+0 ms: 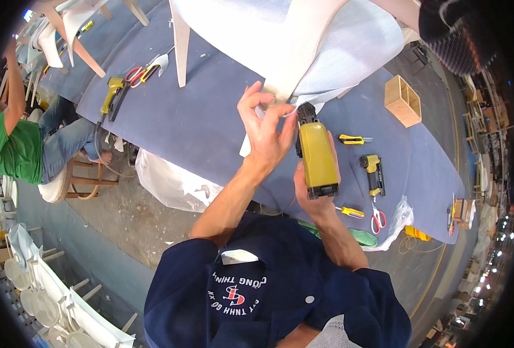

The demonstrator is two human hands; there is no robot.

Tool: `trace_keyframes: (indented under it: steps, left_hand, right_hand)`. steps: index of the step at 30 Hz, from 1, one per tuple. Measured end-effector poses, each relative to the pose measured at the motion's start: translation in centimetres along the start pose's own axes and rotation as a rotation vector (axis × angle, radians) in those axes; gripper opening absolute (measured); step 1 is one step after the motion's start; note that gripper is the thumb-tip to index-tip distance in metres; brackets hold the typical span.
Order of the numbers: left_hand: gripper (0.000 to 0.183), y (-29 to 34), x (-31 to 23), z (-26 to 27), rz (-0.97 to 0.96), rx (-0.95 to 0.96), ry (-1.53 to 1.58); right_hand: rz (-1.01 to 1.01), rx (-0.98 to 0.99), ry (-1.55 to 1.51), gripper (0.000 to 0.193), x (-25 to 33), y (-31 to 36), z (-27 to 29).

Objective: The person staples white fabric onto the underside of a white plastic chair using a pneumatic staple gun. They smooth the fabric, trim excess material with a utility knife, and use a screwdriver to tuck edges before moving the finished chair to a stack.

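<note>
Head: staple gun (319,153) in right fingers (300,175)

White lettering (237,310) rings a red-and-white emblem (234,295) on the person's dark blue shirt (332,278).

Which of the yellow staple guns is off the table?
The middle staple gun, held in the right hand; the far-left staple gun and the right-side staple gun lie on the blue table.

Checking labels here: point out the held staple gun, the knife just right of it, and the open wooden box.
Staple gun (319,153): head view, yellow-green body.
Knife (352,140): head view, yellow handle.
Wooden box (396,100): head view, side wall.
</note>
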State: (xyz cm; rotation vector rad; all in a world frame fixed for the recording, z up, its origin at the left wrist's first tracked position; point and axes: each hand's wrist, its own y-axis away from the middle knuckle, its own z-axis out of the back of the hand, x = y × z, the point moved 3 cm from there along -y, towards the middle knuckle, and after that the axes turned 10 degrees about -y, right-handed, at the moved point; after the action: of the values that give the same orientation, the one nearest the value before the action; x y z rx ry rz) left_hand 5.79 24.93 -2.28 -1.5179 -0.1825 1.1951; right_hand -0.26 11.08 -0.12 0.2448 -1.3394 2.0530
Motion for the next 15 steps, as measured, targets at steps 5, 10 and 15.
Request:
trace_keyframes:
  steps: [5, 10, 15]
  left_hand:
    - [0.028, -0.4, -0.7, 0.1, -0.062, -0.016, 0.015]
    - [0.03, -2.4, -0.7, -0.3, -0.035, -0.074, 0.097]
    - [0.032, -3.2, -1.2, -0.4, -0.031, -0.117, 0.067]
  right_hand:
    - [0.013, -0.061, -0.003, 0.049, 0.3, 0.3, 0.5]
    - [0.039, -0.077, -0.023, 0.049, 0.6, -0.9, 0.4]
    - [0.05, -0.084, -0.028, 0.048, 0.5, -1.5, 0.3]
